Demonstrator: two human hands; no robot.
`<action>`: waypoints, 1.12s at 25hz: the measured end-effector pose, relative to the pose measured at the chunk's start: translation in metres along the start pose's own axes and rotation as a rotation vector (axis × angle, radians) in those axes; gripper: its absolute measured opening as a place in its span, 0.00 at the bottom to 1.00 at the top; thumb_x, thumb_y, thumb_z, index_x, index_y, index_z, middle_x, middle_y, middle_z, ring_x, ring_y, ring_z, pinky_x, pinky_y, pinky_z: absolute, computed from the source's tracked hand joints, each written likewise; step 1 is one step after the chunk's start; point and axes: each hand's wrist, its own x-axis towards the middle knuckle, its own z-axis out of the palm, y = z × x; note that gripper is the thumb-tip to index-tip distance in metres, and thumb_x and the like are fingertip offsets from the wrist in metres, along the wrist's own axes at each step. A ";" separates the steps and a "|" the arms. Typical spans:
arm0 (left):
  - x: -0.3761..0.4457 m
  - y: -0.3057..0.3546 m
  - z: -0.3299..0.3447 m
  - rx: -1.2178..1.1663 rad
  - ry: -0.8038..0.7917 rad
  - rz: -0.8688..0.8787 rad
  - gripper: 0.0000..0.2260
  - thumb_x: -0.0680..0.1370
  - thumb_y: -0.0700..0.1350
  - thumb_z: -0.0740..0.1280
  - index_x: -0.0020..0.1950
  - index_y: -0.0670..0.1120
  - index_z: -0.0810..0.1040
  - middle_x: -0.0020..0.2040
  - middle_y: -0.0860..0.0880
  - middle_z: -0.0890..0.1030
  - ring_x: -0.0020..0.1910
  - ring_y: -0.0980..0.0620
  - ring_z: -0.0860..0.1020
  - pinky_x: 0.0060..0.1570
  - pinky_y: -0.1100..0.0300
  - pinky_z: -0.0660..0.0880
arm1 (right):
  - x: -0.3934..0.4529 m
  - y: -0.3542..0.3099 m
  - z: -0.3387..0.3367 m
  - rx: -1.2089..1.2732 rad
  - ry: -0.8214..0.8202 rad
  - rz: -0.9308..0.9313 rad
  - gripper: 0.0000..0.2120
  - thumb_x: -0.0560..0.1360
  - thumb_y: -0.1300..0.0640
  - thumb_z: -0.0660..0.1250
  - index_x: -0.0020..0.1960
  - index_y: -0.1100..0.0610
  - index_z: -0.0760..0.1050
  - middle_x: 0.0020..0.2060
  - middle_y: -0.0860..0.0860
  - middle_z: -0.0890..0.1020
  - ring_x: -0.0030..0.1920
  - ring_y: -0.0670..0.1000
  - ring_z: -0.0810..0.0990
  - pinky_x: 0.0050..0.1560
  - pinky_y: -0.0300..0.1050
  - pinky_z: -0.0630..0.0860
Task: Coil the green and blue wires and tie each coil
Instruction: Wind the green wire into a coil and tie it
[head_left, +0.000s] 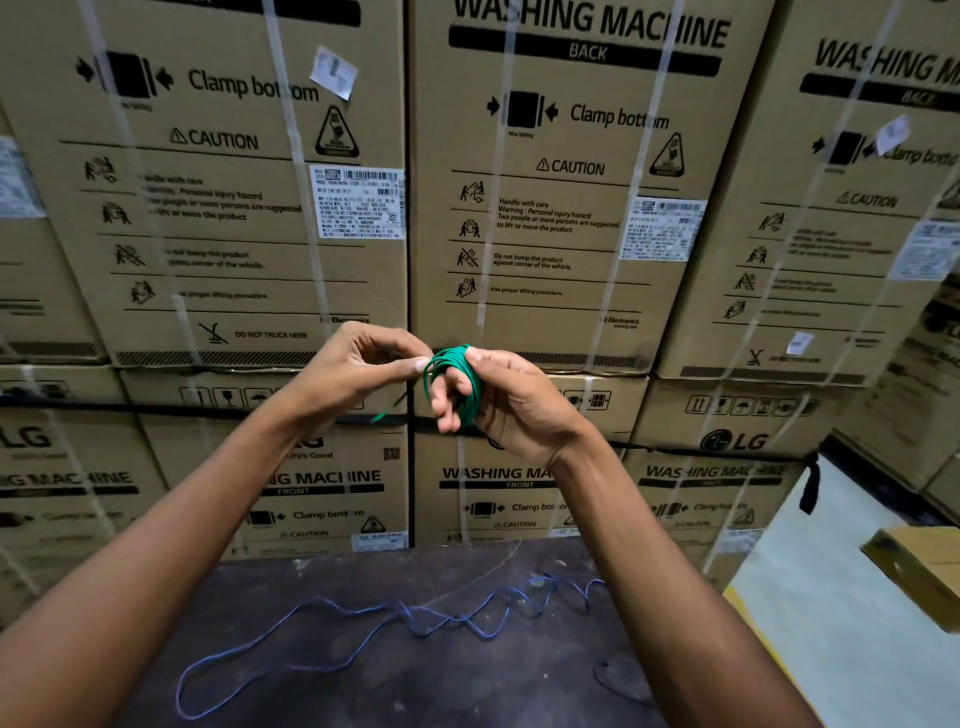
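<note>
- We hold the green wire at the centre of the frame, already wound into a small tight coil around the fingers of our right hand, which curl through the loops and grip them.
- Our left hand, just left of the coil, pinches a strand of the green wire at the coil's upper edge between thumb and fingertips; a short free tail hangs down and to the left below it.
- The blue wire lies loose and uncoiled in the lower centre of the frame, sprawled in open bends on the dark table, well apart from both hands.
- We judge the green coil is at the tying stage, with the blue wire not yet begun.
- The tail looks short: if we run out of length while wrapping it around the bundle, the tie may not hold and the loops could spring open.
- If our right fingers ease off before the tie is snug, the stiff loops may fan out and slide off.
- Pulling the pinched strand too hard could drag one loop out and distort the coil.
- A dropped coil could land on the blue wire and tangle with it.
</note>
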 end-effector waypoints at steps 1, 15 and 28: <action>-0.001 -0.001 -0.001 -0.063 -0.008 -0.024 0.07 0.75 0.45 0.74 0.46 0.40 0.85 0.50 0.43 0.85 0.50 0.46 0.79 0.52 0.54 0.73 | 0.000 0.000 0.002 0.022 0.001 0.002 0.22 0.86 0.57 0.48 0.40 0.59 0.72 0.40 0.60 0.82 0.35 0.54 0.82 0.42 0.43 0.79; -0.016 -0.005 0.018 -0.442 0.004 -0.194 0.18 0.61 0.53 0.85 0.39 0.45 0.82 0.40 0.48 0.84 0.34 0.56 0.80 0.31 0.66 0.77 | -0.003 0.006 0.012 0.219 0.045 -0.031 0.17 0.82 0.50 0.57 0.37 0.55 0.71 0.36 0.55 0.78 0.34 0.53 0.76 0.40 0.42 0.73; -0.028 -0.002 0.032 -0.512 0.223 -0.173 0.24 0.58 0.57 0.84 0.47 0.45 0.88 0.43 0.46 0.87 0.41 0.54 0.85 0.39 0.65 0.81 | -0.002 0.010 0.014 0.230 0.111 -0.039 0.17 0.83 0.52 0.56 0.38 0.56 0.70 0.37 0.56 0.78 0.34 0.54 0.77 0.42 0.43 0.77</action>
